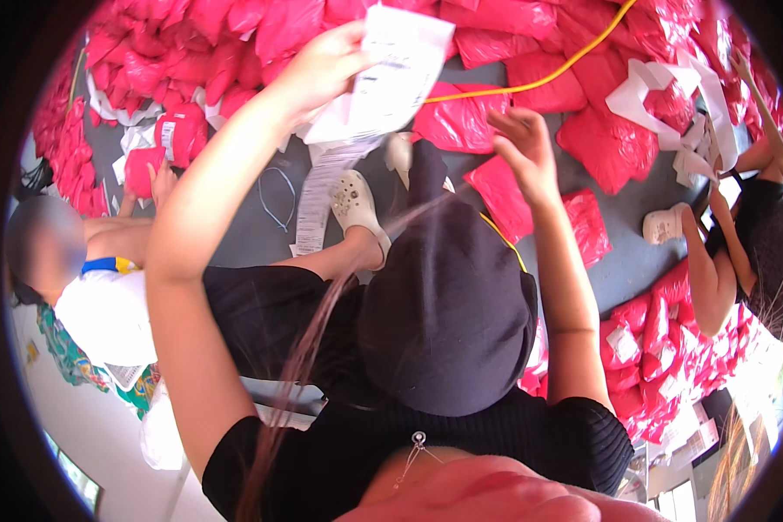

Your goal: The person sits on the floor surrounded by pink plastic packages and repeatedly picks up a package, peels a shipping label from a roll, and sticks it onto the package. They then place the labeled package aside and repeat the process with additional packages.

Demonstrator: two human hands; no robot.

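Observation:
Up at the top, my left hand (326, 70) is closed on a strip of white printed labels (400, 74). The strip's lower length hangs down and curls toward the floor beside my pale clog (357, 209). To the right, my right hand (526, 152) is raised with its fingers apart and nothing visible in it. Pink plastic parcels (457, 122) lie on the floor just beyond and beneath it. A dark rounded cloth shape (448, 322) fills the middle between my forearms and hides the floor there.
Pink parcels (531, 78) are heaped along the far side, with a yellow cord (565, 68) across them. At left, one person (113, 287) handles a pink parcel (143, 171); at right sits another person (757, 252) near white paper strips (652, 96). A blue loop (277, 200) lies on the grey floor.

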